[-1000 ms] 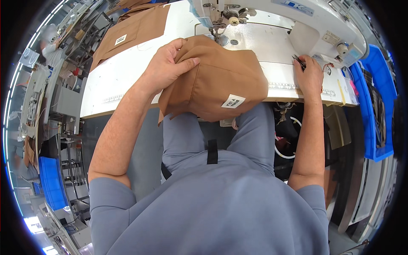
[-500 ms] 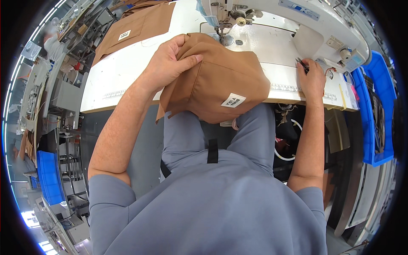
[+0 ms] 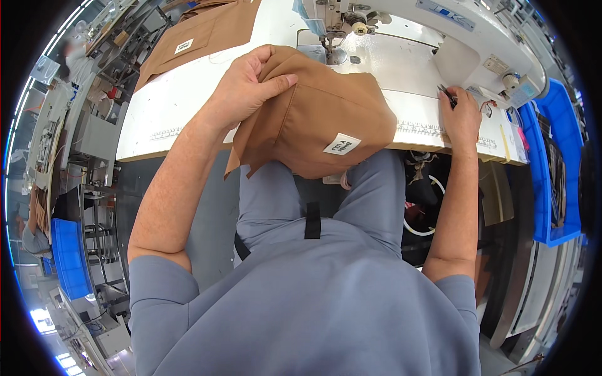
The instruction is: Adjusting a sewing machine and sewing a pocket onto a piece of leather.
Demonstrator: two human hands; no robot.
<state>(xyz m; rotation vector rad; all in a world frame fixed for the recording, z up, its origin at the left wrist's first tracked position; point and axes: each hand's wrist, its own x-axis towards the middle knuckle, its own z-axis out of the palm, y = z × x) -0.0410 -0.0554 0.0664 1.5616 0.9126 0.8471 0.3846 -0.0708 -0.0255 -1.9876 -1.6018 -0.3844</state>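
Note:
Brown fabric [image 3: 326, 113] with stitched seams and a white label [image 3: 342, 143] hangs over the table's front edge, just before the needle area of a white sewing machine [image 3: 454, 28]. My left hand [image 3: 248, 91] grips the upper left of this fabric, thumb on top and fingers curled under a fold. At the machine's right, my right hand [image 3: 463, 116] is closed around small dark thread snips [image 3: 450, 94], resting on the white table [image 3: 169, 113] beside a printed ruler strip.
Another labelled brown piece [image 3: 207, 34] lies at the table's back left. A blue bin [image 3: 567, 169] stands to the right, another [image 3: 71, 257] at lower left. My legs are under the table. Workbenches and co-workers [image 3: 34, 232] line the far left.
My left hand and the fabric it grips have shifted slightly upward and left. My right hand keeps hold of the snips beside the machine, with little movement.

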